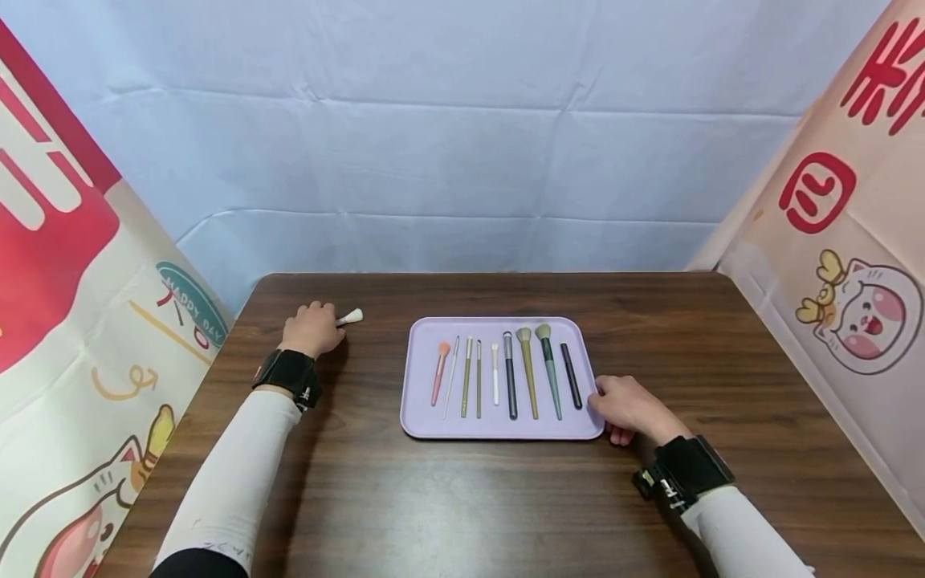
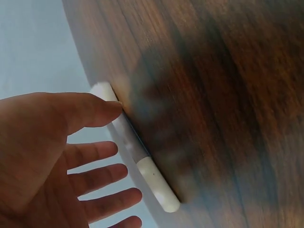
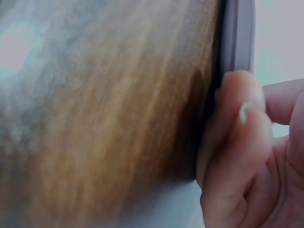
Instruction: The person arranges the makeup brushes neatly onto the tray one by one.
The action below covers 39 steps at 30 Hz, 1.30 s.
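Note:
On the table's far left side lies a makeup brush (image 1: pixel 352 317) with white bristles; its pale handle (image 2: pixel 157 184) shows in the left wrist view. My left hand (image 1: pixel 312 330) hovers over it, thumb across the brush and the other fingers spread and fairly straight. Whether the thumb touches it, I cannot tell. A lilac tray (image 1: pixel 426 427) holds several makeup brushes in a row, among them a pink one (image 1: pixel 439 374) and a green one (image 1: pixel 551 372). At the tray's right edge, my right hand (image 1: pixel 631 408) grips the rim with curled fingers and thumb.
Everything rests on a dark brown wooden table (image 1: pixel 448 506). Behind it hangs a pale blue cloth (image 1: pixel 448 160). Printed cartoon banners (image 1: pixel 838 281) line both sides.

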Motion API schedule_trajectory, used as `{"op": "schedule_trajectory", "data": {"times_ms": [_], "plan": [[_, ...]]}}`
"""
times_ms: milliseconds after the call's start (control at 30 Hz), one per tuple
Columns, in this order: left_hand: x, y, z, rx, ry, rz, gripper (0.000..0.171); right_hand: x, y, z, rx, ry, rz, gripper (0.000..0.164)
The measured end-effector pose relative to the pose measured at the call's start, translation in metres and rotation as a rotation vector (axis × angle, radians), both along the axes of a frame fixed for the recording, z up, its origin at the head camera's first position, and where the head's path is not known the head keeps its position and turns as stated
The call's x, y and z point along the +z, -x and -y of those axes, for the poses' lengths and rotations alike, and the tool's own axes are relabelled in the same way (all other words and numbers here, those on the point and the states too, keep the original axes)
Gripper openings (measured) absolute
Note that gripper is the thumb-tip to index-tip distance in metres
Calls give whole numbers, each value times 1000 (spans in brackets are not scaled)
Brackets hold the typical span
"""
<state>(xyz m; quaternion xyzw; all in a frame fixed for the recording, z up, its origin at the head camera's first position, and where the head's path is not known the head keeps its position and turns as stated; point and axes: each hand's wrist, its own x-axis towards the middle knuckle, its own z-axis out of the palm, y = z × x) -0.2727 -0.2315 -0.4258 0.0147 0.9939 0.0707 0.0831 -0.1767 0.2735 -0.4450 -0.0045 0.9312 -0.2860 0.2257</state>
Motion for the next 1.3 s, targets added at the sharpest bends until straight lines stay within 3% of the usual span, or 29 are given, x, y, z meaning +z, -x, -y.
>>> {"op": "schedule_trajectory", "data": {"times_ms": [567, 967, 1300], "plan": [[3, 2, -2, 18, -47, 29, 37, 0, -1, 0, -8, 0, -5, 18], [-7, 4, 6, -14, -45, 28, 33, 0, -1, 0, -7, -2, -6, 16], [-6, 2, 10, -36, -37, -9, 29, 1, -1, 1, -12, 3, 7, 20]]}}
